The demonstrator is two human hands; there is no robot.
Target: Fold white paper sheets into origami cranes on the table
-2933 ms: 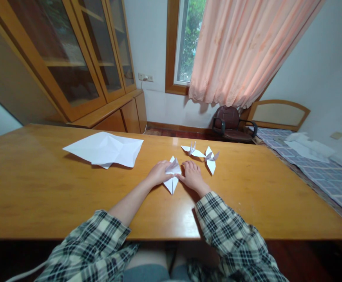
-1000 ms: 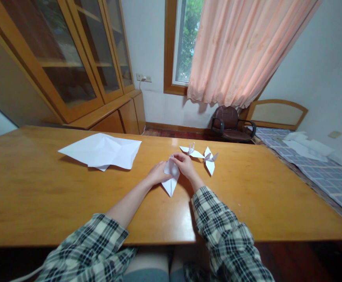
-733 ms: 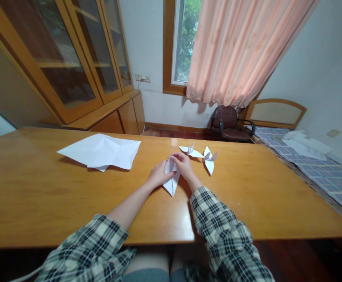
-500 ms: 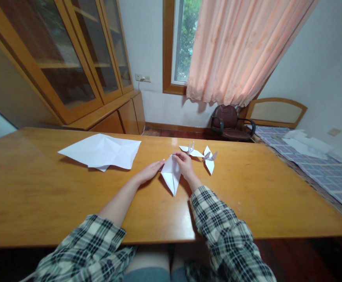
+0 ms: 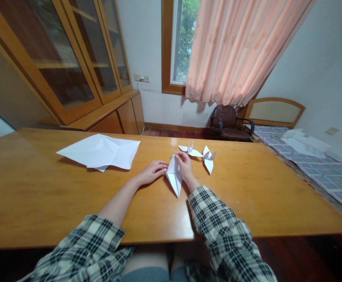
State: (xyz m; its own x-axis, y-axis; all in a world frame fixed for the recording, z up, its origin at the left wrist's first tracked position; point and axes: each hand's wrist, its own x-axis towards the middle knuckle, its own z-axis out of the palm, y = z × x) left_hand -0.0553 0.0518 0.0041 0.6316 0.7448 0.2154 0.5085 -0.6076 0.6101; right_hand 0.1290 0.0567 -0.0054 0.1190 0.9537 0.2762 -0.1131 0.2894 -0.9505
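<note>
A folded piece of white paper stands tilted over the table in front of me, its pointed end toward me. My right hand pinches its upper right edge between thumb and fingers. At its left side, my left hand lies low on the table with fingers stretched out, the tips close to the paper's edge; whether they touch it I cannot tell. Just beyond my right hand sit two folded paper cranes, one behind it and another to its right.
Creased white sheets lie on the wooden table at the left. A glass-fronted cabinet stands behind the table's left part. Past the far edge are a brown armchair and, at right, a bed.
The folded paper has turned and shifted slightly right in my right hand, now showing a narrower face. My left hand's fingers have spread and settled lower beside it.
</note>
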